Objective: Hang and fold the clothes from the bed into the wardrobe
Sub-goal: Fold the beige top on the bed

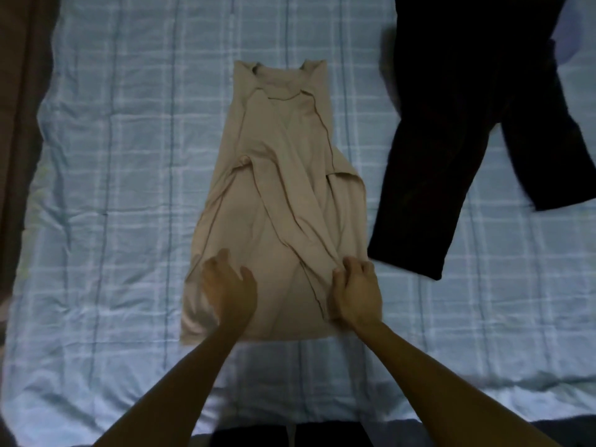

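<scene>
A beige long-sleeved top (274, 195) lies flat in the middle of the bed, neck away from me, both sides and sleeves folded inward and crossed over its front. My left hand (227, 282) rests on the lower left part of the top with fingers spread and relaxed. My right hand (354, 285) pinches the cloth near the lower right edge, where a folded sleeve ends. A pair of black trousers (467, 124) lies spread out to the right of the top, apart from both hands.
The bed carries a light blue checked sheet (113, 188). A brown surface (19, 124) runs along the far left edge. A pale lilac item (571, 33) peeks out behind the trousers at top right. The bed's near edge is at the bottom of view.
</scene>
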